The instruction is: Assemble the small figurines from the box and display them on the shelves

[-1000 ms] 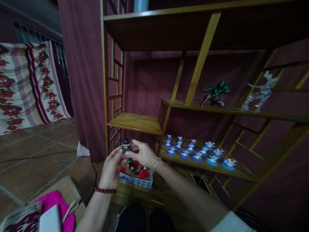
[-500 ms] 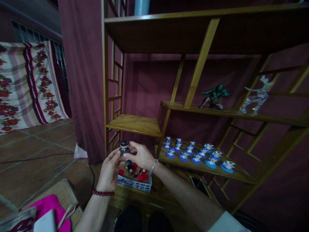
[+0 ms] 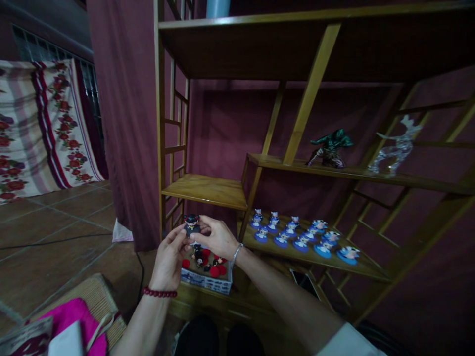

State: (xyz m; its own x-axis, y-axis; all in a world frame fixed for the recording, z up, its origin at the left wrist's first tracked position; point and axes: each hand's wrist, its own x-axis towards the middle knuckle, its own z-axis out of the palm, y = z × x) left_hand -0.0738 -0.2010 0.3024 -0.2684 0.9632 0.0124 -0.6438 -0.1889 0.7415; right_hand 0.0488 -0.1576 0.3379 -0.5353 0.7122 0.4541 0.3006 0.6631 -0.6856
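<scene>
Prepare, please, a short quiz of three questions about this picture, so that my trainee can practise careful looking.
1. Where is the black-haired figurine?
A) On the floor
B) In the grip of the left hand and the right hand
C) On a shelf

2. True or false: the left arm wears dark red beads.

3. Fill in: the round pieces in the open box are ____ in colour.

Key: 1. B; 2. True; 3. red

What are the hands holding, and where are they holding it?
A little black-haired figurine. The fingers of the left hand and right hand hold its dark lower part.
</scene>
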